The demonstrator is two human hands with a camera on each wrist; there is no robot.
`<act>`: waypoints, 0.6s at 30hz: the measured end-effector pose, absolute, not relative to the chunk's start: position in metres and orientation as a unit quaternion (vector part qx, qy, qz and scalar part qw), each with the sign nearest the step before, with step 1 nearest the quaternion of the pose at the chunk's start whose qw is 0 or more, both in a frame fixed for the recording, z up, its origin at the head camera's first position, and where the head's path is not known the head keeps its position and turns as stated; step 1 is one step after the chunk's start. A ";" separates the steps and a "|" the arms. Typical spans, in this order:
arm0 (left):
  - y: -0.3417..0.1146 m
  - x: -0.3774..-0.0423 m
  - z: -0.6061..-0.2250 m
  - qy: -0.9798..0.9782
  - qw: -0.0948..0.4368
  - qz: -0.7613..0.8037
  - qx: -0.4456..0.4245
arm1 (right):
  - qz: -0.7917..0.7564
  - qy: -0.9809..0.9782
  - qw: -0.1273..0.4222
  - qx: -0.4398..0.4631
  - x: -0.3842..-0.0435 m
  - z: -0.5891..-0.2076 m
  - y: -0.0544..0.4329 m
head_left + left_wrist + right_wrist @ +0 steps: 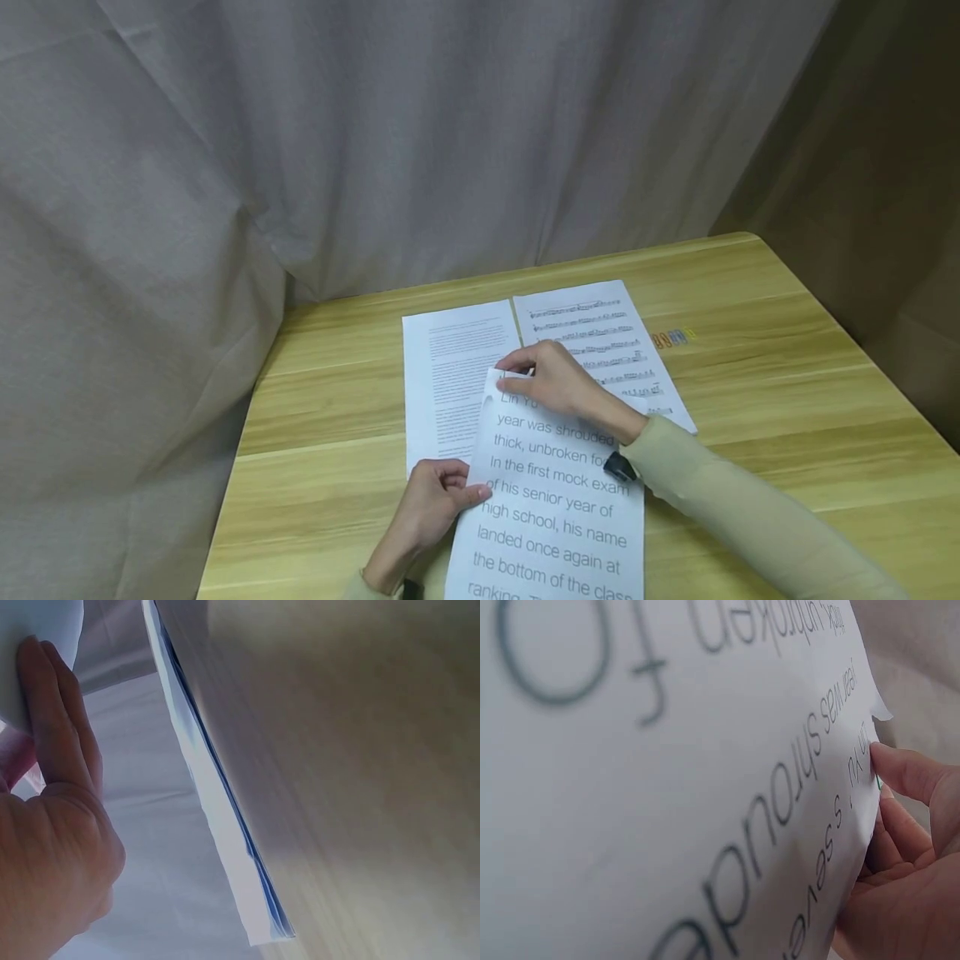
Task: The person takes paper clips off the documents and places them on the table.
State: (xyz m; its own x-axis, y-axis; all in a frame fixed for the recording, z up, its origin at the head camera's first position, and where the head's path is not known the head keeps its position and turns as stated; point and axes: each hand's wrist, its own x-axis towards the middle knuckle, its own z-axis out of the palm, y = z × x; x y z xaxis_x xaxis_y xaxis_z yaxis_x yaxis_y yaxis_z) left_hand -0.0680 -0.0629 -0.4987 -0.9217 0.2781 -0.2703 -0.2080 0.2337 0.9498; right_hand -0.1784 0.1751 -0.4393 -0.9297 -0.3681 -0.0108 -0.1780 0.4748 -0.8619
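Note:
Large-print paper (pixel 555 508) is raised at a slant over the near part of the table. My left hand (pixel 438 504) pinches its left edge, the thumb on the printed face. Up at the top left corner, my right hand (pixel 555 379) grips the top edge between thumb and fingers. In the right wrist view, the thumb (pixel 907 769) presses on the paper's edge, where a thin green bit shows beside it; I cannot tell what this bit is. The right hand and forearm hide part of the first printed lines.
Behind the raised paper lie a text page (pixel 465 367) and a sheet-music page (pixel 600 333), side by side. Several coloured paper clips (pixel 675 337) sit right of the music. A grey curtain (pixel 420 150) hangs behind the wooden table (pixel 787 375).

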 end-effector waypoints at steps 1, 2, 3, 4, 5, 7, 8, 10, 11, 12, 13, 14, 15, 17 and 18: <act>-0.063 -0.068 -0.498 0.762 0.196 0.617 0.023 | -0.489 0.853 0.098 -0.158 -0.179 -0.439 0.175; -0.063 -0.069 -0.497 0.764 0.196 0.615 0.023 | -0.489 0.852 0.099 -0.157 -0.179 -0.439 0.176; -0.063 -0.069 -0.496 0.765 0.197 0.613 0.023 | -0.491 0.852 0.099 -0.155 -0.179 -0.438 0.176; -0.063 -0.070 -0.496 0.766 0.196 0.611 0.023 | -0.492 0.851 0.099 -0.154 -0.179 -0.438 0.176; -0.063 -0.070 -0.495 0.768 0.195 0.610 0.023 | -0.494 0.850 0.100 -0.151 -0.179 -0.438 0.176; -0.063 -0.072 -0.495 0.773 0.190 0.604 0.024 | -0.497 0.849 0.100 -0.146 -0.180 -0.438 0.177; -0.063 -0.072 -0.494 0.776 0.188 0.602 0.025 | -0.498 0.849 0.100 -0.143 -0.180 -0.438 0.177; -0.062 -0.074 -0.493 0.779 0.183 0.599 0.025 | -0.500 0.849 0.099 -0.139 -0.181 -0.440 0.178; -0.062 -0.074 -0.493 0.779 0.182 0.599 0.026 | -0.501 0.849 0.099 -0.135 -0.181 -0.440 0.178; -0.062 -0.074 -0.493 0.779 0.181 0.599 0.026 | -0.500 0.850 0.096 -0.134 -0.182 -0.440 0.178; -0.062 -0.074 -0.492 0.779 0.181 0.599 0.025 | -0.501 0.850 0.093 -0.135 -0.182 -0.441 0.179; -0.062 -0.074 -0.492 0.779 0.182 0.599 0.023 | -0.502 0.850 0.090 -0.135 -0.183 -0.441 0.180; -0.061 -0.074 -0.493 0.779 0.182 0.600 0.021 | -0.503 0.850 0.085 -0.135 -0.184 -0.441 0.181; -0.062 -0.073 -0.494 0.780 0.181 0.599 0.018 | -0.506 0.849 0.076 -0.129 -0.187 -0.440 0.184; -0.062 -0.072 -0.494 0.781 0.181 0.598 0.016 | -0.508 0.849 0.072 -0.125 -0.188 -0.440 0.186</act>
